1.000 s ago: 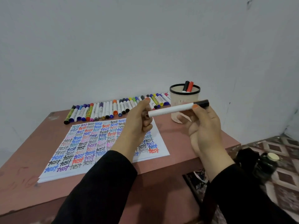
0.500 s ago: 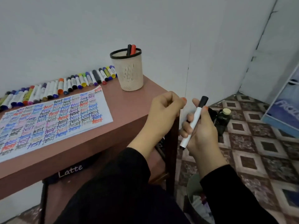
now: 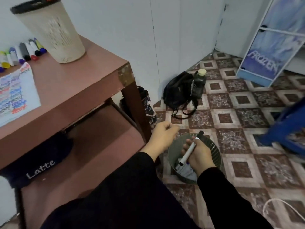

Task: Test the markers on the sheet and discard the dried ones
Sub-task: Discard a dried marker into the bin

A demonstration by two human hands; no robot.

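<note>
My right hand (image 3: 198, 154) grips a white marker with a black cap (image 3: 189, 150) and holds it over the small grey waste bin (image 3: 212, 146) on the floor. Several discarded markers (image 3: 187, 171) lie inside the bin. To the left of the bin, beside the table leg, my left hand (image 3: 162, 137) hangs with its fingers curled, holding nothing. The test sheet (image 3: 15, 91), covered in coloured "test" words, lies on the brown table (image 3: 71, 83) at the far left. A row of capped markers (image 3: 21, 53) lies behind the sheet.
A beige pen cup (image 3: 52, 33) stands near the table's corner. Below, the shelf holds a dark pouch marked "Latte" (image 3: 38, 164). On the tiled floor are a black backpack (image 3: 178, 93) with a dark bottle (image 3: 199, 81), a blue cabinet (image 3: 270, 47) and a blue object (image 3: 287, 128).
My view has swung right and down, from the table to the floor. My right hand has carried the marker down over the waste bin. My left hand let go of it and dropped beside the table leg.
</note>
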